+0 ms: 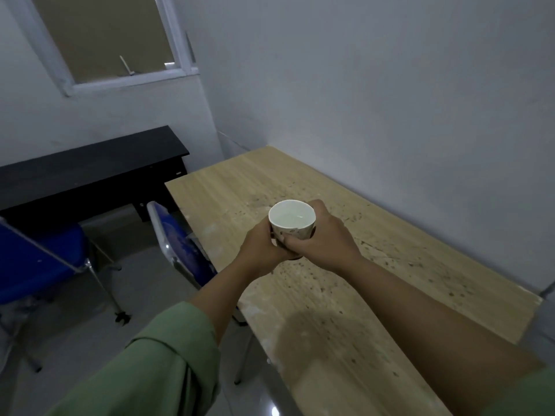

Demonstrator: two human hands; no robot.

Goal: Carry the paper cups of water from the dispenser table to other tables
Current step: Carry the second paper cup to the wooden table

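Paper cup (292,221), print unreadable, clasped by left hand (260,253) and right hand (322,235) over wooden table (390,265).

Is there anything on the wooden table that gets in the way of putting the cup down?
Nothing visible does. Both hands, left hand and right hand, hold the paper cup over the wooden table, and the tabletop beneath and around it shows only specks and stains. The blue chair stands off the table's left edge.

The paper cup (292,220) was white with dark print; the wooden table (345,295) tan, dark-speckled; the chairs (39,253) blue.
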